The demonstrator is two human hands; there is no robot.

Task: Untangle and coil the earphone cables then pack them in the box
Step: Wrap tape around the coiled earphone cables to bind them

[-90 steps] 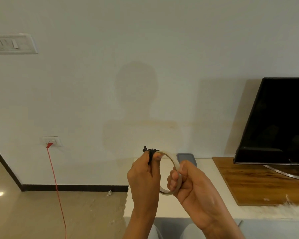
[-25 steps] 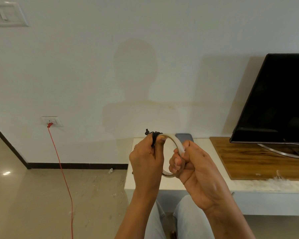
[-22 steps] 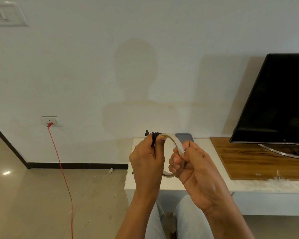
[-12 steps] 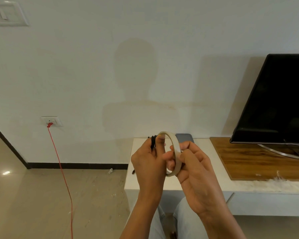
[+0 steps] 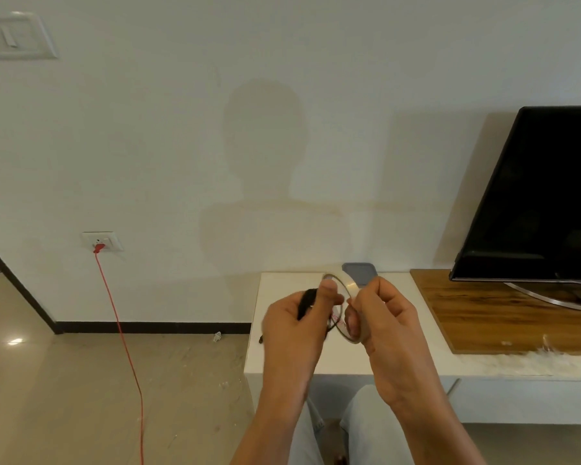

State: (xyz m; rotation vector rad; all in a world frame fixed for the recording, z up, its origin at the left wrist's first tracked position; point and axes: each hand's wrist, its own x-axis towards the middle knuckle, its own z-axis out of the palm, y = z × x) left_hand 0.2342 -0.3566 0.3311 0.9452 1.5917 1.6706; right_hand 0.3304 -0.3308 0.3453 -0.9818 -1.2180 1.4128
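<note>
The left grip (image 5: 294,327), a bare hand raised above the near left corner of the white low desk (image 5: 282,359), is curled around the black coiled earphone cable bundle (image 5: 307,299). The bundle protrudes from between the thumb and the forefinger, and the thumb tip presses against the upper left rim of the translucent beige tape roll ring (image 5: 348,284). A thin black strand of the cable runs from the left grip across the lower opening of the ring, and a short dark cable end (image 5: 261,339) hangs at the outer edge of the left grip. The bundle is held in the air and touches no part of the desk. The right grip (image 5: 384,325) is pinched on the right side of the ring, with the fingers curled through the opening and the thumb on the outer face. The ring stands nearly upright between the two grips. A grey-blue flat object with rounded corners (image 5: 361,271) lies on the desk against the wall, just behind the ring. A brown wooden board (image 5: 483,317) covers the right part of the desk and carries a black flat-screen television (image 5: 537,196). A red power cord (image 5: 119,327) descends from a white wall socket (image 5: 102,241) to the floor, well apart on the left.
</note>
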